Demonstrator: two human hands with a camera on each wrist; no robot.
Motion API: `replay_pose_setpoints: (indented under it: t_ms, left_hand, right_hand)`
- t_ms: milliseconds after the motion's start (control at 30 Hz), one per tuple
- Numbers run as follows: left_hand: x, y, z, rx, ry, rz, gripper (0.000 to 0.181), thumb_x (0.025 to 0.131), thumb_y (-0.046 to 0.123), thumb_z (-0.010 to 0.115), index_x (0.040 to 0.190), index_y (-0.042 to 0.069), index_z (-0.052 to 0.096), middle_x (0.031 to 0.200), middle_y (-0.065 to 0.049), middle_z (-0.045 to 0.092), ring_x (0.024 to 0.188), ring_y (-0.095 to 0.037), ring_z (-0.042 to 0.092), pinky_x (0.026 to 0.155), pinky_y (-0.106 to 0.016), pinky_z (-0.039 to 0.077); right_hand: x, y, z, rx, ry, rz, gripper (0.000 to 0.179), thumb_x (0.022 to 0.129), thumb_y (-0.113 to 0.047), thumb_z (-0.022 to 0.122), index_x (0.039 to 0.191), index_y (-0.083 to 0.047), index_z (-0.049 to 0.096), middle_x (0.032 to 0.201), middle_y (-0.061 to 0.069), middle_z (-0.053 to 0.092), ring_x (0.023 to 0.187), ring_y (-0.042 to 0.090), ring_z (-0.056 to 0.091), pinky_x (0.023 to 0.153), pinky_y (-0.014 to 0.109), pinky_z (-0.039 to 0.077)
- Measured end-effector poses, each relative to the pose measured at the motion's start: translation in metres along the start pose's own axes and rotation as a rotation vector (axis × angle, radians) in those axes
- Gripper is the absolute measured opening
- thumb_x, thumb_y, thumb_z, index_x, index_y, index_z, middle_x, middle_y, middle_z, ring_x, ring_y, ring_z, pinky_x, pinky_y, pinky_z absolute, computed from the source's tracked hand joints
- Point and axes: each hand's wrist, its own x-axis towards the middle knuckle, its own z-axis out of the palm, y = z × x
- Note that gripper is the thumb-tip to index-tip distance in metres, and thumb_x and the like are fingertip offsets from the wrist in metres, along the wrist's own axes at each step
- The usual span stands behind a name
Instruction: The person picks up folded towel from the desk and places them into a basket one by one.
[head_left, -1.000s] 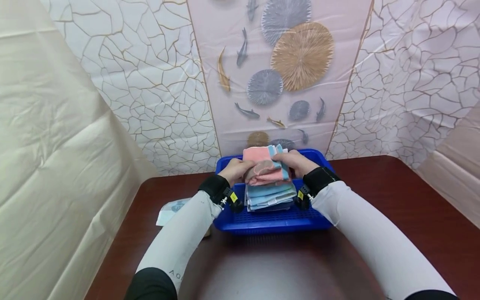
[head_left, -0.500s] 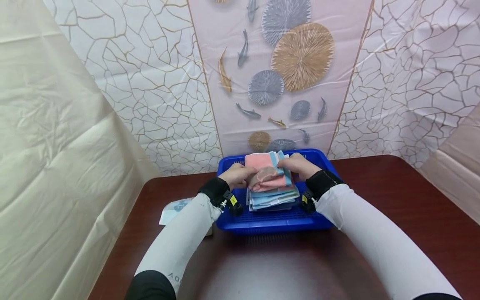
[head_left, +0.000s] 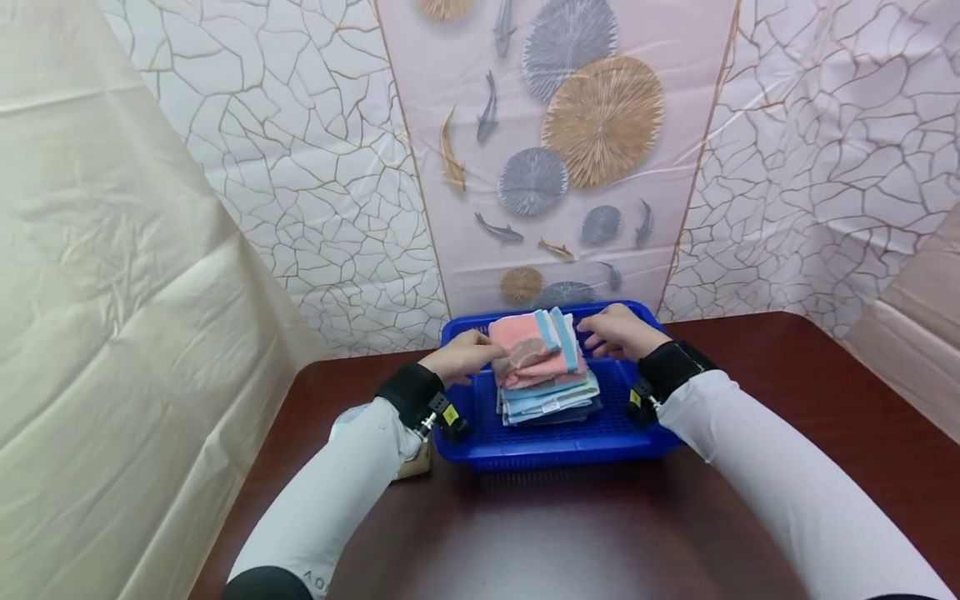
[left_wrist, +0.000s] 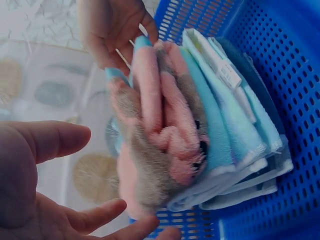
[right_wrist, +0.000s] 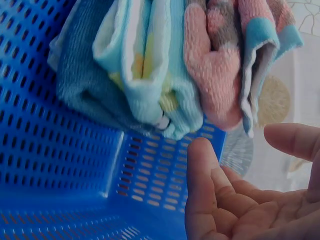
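Observation:
A folded pink towel (head_left: 536, 342) with grey patches and light blue edging tops a stack in a blue plastic basket (head_left: 540, 457). Below it lie light blue folded towels (head_left: 551, 398) and a dark blue towel (right_wrist: 92, 75) at the bottom. My left hand (head_left: 463, 357) is at the stack's left side, its thumb and fingers spread apart, holding nothing. To the right of the stack is my right hand (head_left: 621, 331), apart from the pink towel with its fingers loosely bent. In the left wrist view a white label (left_wrist: 229, 74) shows on a light blue towel.
The basket stands on a dark red-brown table (head_left: 555, 533) near the patterned wall cloth (head_left: 480, 275). Left of the basket, partly behind my left forearm, are a light beige item (head_left: 416, 465) and a pale blue-white item (head_left: 347, 419).
Both hands have let go of the pink towel and moved outward, left and right. The towel now rests on the stack in the basket.

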Motion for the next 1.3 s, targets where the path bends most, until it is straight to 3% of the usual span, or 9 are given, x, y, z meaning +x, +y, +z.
replay_pose_setpoints:
  t_ms: [100,300,500,700,867,1067,1167,1300]
  left_hand:
    - [-0.012,0.003,-0.006,0.039,0.014,0.032,0.047,0.09,0.035,0.054,0.127,0.007,0.046,0.136,-0.012,0.044,0.122,-0.03,0.046,0.093,-0.049,0.045]
    - [-0.041,0.008,-0.028,0.098,0.021,0.108,0.052,0.091,0.037,0.053,0.134,0.011,0.04,0.134,-0.015,0.046,0.118,-0.031,0.049,0.091,-0.048,0.046]
    - [-0.081,0.001,-0.052,0.206,0.082,0.221,0.049,0.093,0.038,0.052,0.133,0.013,0.038,0.129,-0.013,0.051,0.119,-0.028,0.05,0.095,-0.045,0.043]
    - [-0.109,-0.009,-0.072,0.244,0.092,0.306,0.046,0.094,0.034,0.052,0.132,0.011,0.04,0.128,-0.014,0.052,0.117,-0.03,0.051,0.094,-0.046,0.044]
    - [-0.118,-0.035,-0.085,0.301,0.107,0.284,0.042,0.094,0.034,0.052,0.128,0.01,0.045,0.122,-0.013,0.055,0.11,-0.029,0.055,0.086,-0.041,0.047]
    - [-0.125,-0.084,-0.086,0.348,0.135,0.224,0.037,0.094,0.031,0.052,0.124,0.008,0.05,0.12,-0.013,0.057,0.106,-0.027,0.057,0.083,-0.039,0.049]
    - [-0.129,-0.106,-0.087,0.333,0.144,0.191,0.039,0.094,0.031,0.053,0.123,0.006,0.049,0.122,-0.015,0.055,0.109,-0.031,0.056,0.083,-0.04,0.049]
    - [-0.131,-0.127,-0.091,0.357,0.221,0.125,0.044,0.094,0.035,0.052,0.125,0.005,0.046,0.124,-0.019,0.053,0.111,-0.035,0.053,0.085,-0.044,0.047]
  right_hand:
    - [-0.006,0.001,-0.005,-0.02,-0.002,-0.042,0.052,0.093,-0.027,0.047,0.136,0.002,0.039,0.114,0.021,0.057,0.068,0.011,0.058,0.064,0.026,0.045]
    - [-0.025,-0.003,-0.014,-0.103,0.024,-0.147,0.051,0.094,-0.03,0.045,0.131,0.005,0.041,0.108,0.018,0.059,0.071,0.012,0.057,0.064,0.025,0.044]
    - [-0.048,-0.009,-0.023,-0.226,0.089,-0.245,0.057,0.096,-0.045,0.038,0.127,0.003,0.047,0.107,0.019,0.061,0.079,0.018,0.056,0.062,0.026,0.044]
    - [-0.078,-0.01,-0.034,-0.345,0.149,-0.371,0.055,0.098,-0.044,0.036,0.115,0.004,0.056,0.1,0.02,0.063,0.088,0.029,0.057,0.065,0.032,0.044]
    - [-0.096,-0.001,-0.033,-0.418,0.107,-0.402,0.053,0.097,-0.044,0.038,0.116,0.001,0.057,0.103,0.017,0.064,0.095,0.029,0.057,0.074,0.037,0.045]
    - [-0.108,0.015,-0.022,-0.392,0.035,-0.4,0.047,0.097,-0.044,0.041,0.112,-0.003,0.06,0.102,0.011,0.066,0.101,0.028,0.057,0.08,0.042,0.046]
    - [-0.111,0.023,-0.013,-0.417,0.072,-0.429,0.045,0.096,-0.042,0.044,0.111,-0.003,0.062,0.102,0.011,0.065,0.098,0.027,0.056,0.081,0.044,0.045]
    - [-0.113,0.037,-0.002,-0.452,0.161,-0.463,0.042,0.095,-0.042,0.047,0.111,-0.006,0.063,0.104,0.013,0.065,0.092,0.026,0.056,0.075,0.04,0.045]
